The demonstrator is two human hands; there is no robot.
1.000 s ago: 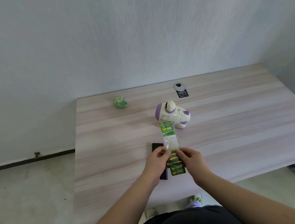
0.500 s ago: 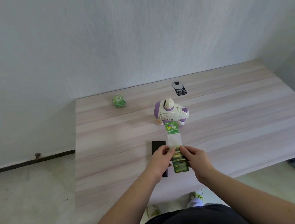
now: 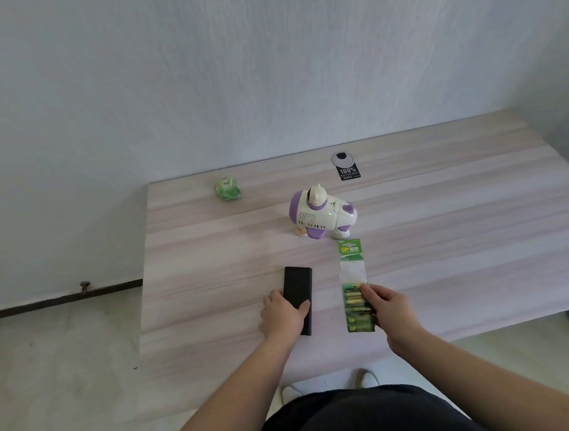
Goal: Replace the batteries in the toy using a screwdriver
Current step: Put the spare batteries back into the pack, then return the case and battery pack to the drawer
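On the near half of the wooden table (image 3: 450, 235), seen from the head camera, the left hand (image 3: 283, 313) curls its fingers over the near end of a flat black case (image 3: 298, 291), and the right hand (image 3: 387, 304) pinches the edge of the green battery pack (image 3: 355, 298), which lies flat just beside the case. Farther back, the white and purple toy (image 3: 323, 217) stands upright and apart from both hands, with no open battery cover and no screwdriver visible, so I judge the task barely begun: unscrewing, swapping the batteries and closing up all remain.
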